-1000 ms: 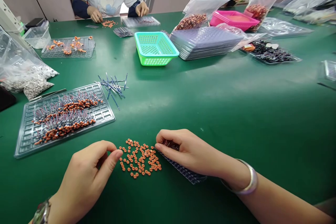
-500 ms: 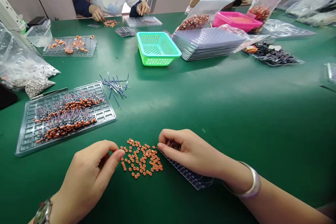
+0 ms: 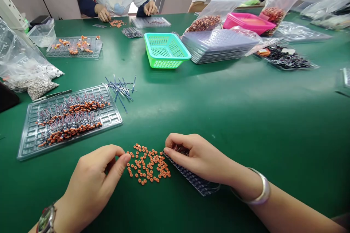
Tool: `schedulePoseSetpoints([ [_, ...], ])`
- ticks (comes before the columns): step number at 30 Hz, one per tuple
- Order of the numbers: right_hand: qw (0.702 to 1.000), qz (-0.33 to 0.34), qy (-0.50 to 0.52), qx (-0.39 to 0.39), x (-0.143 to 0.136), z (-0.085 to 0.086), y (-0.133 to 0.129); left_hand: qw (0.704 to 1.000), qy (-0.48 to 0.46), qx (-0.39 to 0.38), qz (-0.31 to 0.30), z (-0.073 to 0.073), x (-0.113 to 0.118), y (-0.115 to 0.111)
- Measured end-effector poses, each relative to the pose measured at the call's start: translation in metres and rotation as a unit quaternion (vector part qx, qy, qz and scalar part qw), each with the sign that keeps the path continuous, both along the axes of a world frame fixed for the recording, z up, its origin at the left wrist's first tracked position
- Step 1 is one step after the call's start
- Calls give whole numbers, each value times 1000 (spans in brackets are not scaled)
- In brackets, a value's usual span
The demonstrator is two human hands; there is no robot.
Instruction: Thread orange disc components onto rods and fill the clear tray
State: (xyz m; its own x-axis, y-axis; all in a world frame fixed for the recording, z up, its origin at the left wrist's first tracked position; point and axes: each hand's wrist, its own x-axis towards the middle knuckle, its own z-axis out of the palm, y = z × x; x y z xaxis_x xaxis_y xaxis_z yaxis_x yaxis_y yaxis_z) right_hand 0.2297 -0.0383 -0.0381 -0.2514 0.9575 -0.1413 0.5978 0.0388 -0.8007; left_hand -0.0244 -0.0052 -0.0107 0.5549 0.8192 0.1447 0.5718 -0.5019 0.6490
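Small orange ring-shaped pieces (image 3: 149, 165) lie scattered on the green table between my hands. At their left edge is my left hand (image 3: 95, 182), thumb and forefinger brought together; anything between the fingertips is too small to make out. My right hand (image 3: 194, 156) curls over a dark sheet of small rectangular parts (image 3: 195, 182), its fingertips pinched at the sheet's far left corner, close to the orange pieces. Thin reddish strands show under the curled fingers, and the palm hides much of the sheet.
Left stands a clear tray (image 3: 116, 118) with rows of orange-tipped wired parts. Beyond it lie thin blue strips (image 3: 120, 89) and bags of small white pieces (image 3: 42, 85). A green basket (image 3: 166, 63), stacked clear trays (image 3: 216, 49) and a pink tray (image 3: 248, 23) stand farther back. Two other people are across the table.
Both hands hold almost the same pose over the same spots. The whole view has shifted slightly. Across the table at right, the other person's arms have moved lower and to the right.
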Motion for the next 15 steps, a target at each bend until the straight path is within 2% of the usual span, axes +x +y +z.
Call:
schedulePoseSetpoints([
  [15,1000,20,13,-18,2,-2,4,999,29,2,20,-3,2,1],
])
